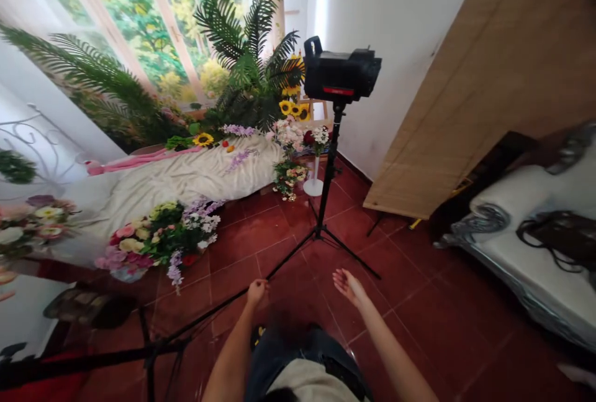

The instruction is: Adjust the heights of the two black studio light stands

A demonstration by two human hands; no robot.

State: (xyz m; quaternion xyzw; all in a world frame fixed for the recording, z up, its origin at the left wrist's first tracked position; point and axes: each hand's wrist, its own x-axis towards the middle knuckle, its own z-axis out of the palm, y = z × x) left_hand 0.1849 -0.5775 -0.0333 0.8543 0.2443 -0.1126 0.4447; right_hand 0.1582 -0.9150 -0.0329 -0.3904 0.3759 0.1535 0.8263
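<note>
A black, red-marked light (342,76) tops an upright black tripod (328,184), legs splayed, toward the tiled floor's (419,309) far edge.

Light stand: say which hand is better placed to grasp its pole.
Probably the right hand: it is open, with nothing visible in it, and looks nearer the light stand's pole. The left hand is curled; whether it holds anything is unclear.

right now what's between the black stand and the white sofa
In the head view, a tan panel and red floor tiles lie between the black stand and the white sofa.
</note>
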